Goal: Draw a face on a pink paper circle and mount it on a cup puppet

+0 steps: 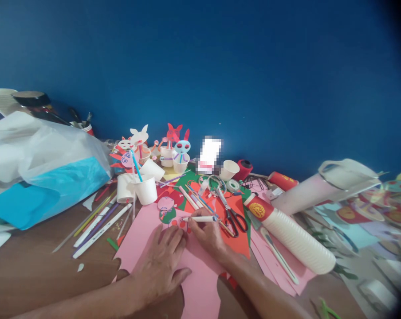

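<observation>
So we've got the pink sheet (200,283) lying flat on the brown surface right in front of us, with curved notches cut out of its edges. Our right hand (207,235) has the white pen (203,219), fingers closed snugly round it close to the left end, which sits by some little red dots (174,223). Can't tell if the tip is actually touching anything. Our left hand (163,261) is palm down on the sheet, fingers loosely spread, not gripping anything. We'd guess that's to keep the paper from sliding, and the low pen grip probably gives us better control on small stuff.

Just past the left fingertips there's a round pink piece (166,203) with a face drawn on it, above a green piece (169,216). To the right, the scissors (227,206) lie on an orange sheet (237,243), handles near our pen hand, so we'd say they're the likeliest thing to bump. Further right, a long stack of paper cups (296,235) lies on its side, hemming in that arm a bit. Over on the left we've got loose markers (102,230), white cups (145,190) and a bulky plastic bag (54,141). Cup puppets (181,153) line the back, near the blue wall (200,66).
</observation>
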`<state>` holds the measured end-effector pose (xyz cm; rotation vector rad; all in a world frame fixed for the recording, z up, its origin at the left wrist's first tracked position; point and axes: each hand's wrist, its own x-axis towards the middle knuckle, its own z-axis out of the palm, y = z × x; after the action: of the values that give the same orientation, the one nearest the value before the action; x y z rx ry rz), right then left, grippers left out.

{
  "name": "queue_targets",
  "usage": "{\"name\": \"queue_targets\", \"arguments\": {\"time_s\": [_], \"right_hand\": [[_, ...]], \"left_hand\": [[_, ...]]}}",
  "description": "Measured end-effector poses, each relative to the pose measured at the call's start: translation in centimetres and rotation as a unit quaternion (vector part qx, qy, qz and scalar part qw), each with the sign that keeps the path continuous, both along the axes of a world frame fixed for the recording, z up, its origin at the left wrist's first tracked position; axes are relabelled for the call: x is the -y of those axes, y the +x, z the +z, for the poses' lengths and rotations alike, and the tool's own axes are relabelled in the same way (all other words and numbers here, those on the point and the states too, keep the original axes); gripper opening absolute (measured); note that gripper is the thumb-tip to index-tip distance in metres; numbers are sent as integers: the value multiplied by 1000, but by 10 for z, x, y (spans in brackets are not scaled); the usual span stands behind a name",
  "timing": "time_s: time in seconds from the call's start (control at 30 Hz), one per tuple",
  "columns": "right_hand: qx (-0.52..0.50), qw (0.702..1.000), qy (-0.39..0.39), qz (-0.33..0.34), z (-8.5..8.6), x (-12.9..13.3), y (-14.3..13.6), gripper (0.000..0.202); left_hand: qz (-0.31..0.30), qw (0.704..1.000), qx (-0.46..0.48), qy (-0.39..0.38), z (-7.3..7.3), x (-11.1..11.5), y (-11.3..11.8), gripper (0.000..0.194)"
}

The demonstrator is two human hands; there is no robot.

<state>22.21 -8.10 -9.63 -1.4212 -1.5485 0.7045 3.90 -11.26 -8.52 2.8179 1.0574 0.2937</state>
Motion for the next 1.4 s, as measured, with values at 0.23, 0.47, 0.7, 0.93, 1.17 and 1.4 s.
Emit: {"name": "queue_targets", "arguments": {"time_s": [0.23, 0.47, 0.7, 0.93, 1.17, 1.4], "right_hand": [[20, 1000, 1, -2, 1, 0, -1, 11], [14, 1000, -16, 10, 1, 1, 0, 12], [-2, 1000, -22, 11, -1, 1, 0, 10], [-23, 1000, -20, -7, -4, 0, 1, 11], [-12, 1000, -17, -9, -4, 0, 1, 11], [33, 999, 2, -11, 2, 0, 0, 10]], "left_hand": [[2, 1000, 2, -7, 1, 0, 1, 59], [2, 1000, -4, -5, -1, 0, 1, 59], [12, 1000, -4, -2, 3, 1, 4, 57], [0, 1000, -11, 8, 0, 1, 2, 60], [-8, 999, -14, 42, -5, 0, 1, 64], [0, 999, -13, 32, -6, 1, 2, 63]]}}
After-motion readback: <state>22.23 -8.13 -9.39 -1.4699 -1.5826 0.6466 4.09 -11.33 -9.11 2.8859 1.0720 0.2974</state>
